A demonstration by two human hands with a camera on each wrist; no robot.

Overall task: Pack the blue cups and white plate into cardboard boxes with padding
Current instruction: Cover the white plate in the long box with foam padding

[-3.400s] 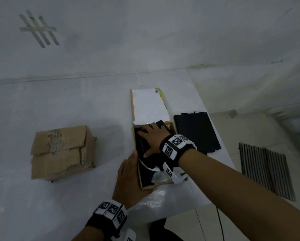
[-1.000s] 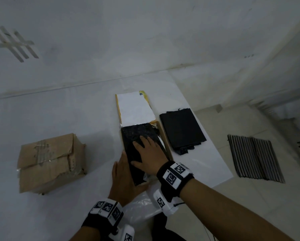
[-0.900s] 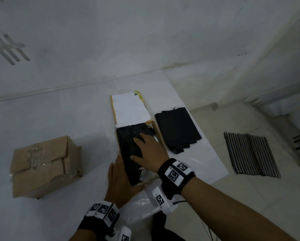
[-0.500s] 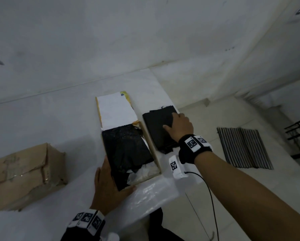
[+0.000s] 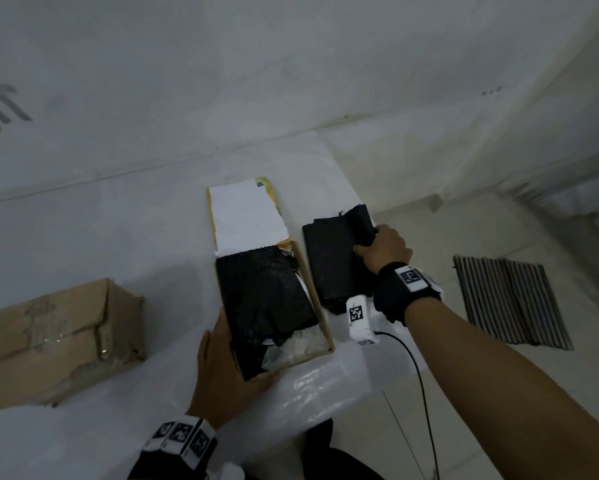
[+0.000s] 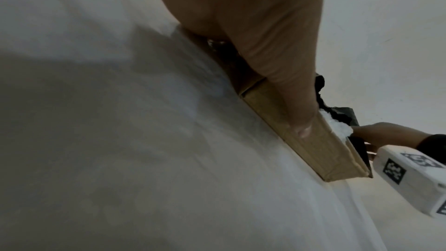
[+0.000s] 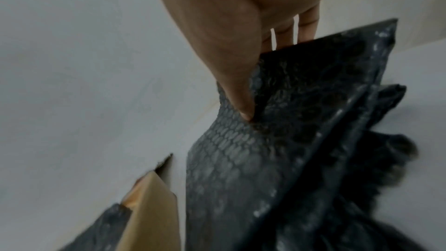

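Closed brown taped cardboard box (image 5: 62,337): far left on white tabletop (image 5: 100,237), set aside. Open shallow cardboard box (image 5: 326,327): centre, black bubble-wrap padding inside, left hand (image 5: 225,368) flat against its side, steadying. Stack of black bubble-wrap sheets (image 5: 332,258): right hand (image 5: 383,249) pinched top sheet, presumably for another layer. Cups, plate: unseen.

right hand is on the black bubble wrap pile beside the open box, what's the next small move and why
Probably lift the top sheet off the black bubble wrap stack and bring it over the open box. The right hand already pinches a raised sheet edge, white filling still shows at the box's near end, and the left hand steadies the box.
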